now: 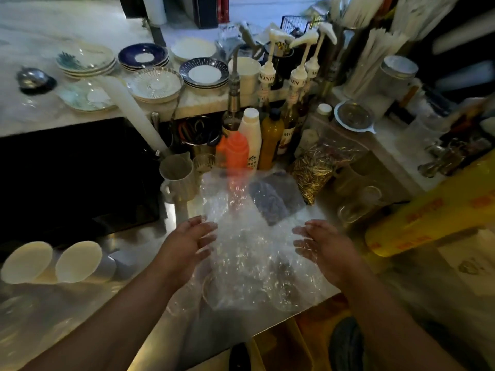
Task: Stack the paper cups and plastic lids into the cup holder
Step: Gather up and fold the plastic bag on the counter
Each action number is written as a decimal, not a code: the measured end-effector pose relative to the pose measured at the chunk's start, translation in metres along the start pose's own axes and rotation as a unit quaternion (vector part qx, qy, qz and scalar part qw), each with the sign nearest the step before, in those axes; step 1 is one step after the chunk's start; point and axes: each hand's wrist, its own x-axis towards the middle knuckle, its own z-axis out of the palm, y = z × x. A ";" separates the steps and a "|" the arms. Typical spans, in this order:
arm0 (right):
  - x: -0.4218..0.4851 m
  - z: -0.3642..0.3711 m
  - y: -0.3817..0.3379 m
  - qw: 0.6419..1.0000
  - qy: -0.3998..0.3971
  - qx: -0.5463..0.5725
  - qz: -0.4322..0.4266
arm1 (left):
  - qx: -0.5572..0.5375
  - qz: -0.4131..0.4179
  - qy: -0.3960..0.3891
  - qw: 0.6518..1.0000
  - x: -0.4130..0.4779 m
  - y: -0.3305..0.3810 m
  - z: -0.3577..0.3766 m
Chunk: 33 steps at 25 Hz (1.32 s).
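Note:
A crumpled clear plastic bag (249, 245) stands on the steel counter between my hands; round clear lids seem to show through it near the bottom. My left hand (191, 242) presses its left side with spread fingers. On the bag's right side rests my right hand (318, 245), fingers also apart. Two stacks of white paper cups (53, 262) lie on their sides at the left edge. A long sleeve of white cups (134, 111) leans from the marble counter toward the steel pitcher.
A steel pitcher (178, 178), squeeze bottles (237, 151) and syrup pump bottles (293, 84) crowd behind the bag. Stacked saucers (155, 85) sit on the marble counter. A yellow film roll (434, 210) lies right. A dark sink (75, 172) is left. The counter's front edge is close below.

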 end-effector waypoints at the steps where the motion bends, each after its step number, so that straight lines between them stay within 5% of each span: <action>1: -0.013 0.010 -0.005 1.000 -0.008 0.022 -0.007 | 0.014 -0.019 -0.033 0.999 -0.008 0.005 -0.006; 12: -0.156 0.097 0.001 0.994 0.062 0.030 -0.085 | 0.199 0.106 -0.079 0.971 -0.083 0.052 -0.086; 15: -0.174 0.104 0.013 0.989 0.112 -0.056 -0.082 | 0.263 0.158 -0.059 0.950 -0.096 0.062 -0.104; 18: -0.185 0.097 0.024 0.975 0.168 -0.116 -0.082 | 0.284 0.131 -0.071 0.947 -0.101 0.064 -0.113; 25: -0.204 0.082 0.035 0.990 0.129 -0.019 -0.062 | 0.201 0.052 -0.152 0.966 -0.105 0.049 -0.094; 28: -0.202 0.070 0.041 0.985 0.158 -0.027 -0.057 | 0.185 0.060 -0.113 0.974 -0.102 0.037 -0.074; 31: -0.202 0.049 0.050 0.972 0.203 -0.109 -0.051 | 0.188 0.081 -0.062 0.977 -0.105 0.027 -0.045; 33: -0.205 0.031 0.055 0.922 0.267 -0.259 -0.106 | 0.201 0.095 -0.044 0.974 -0.112 0.019 -0.018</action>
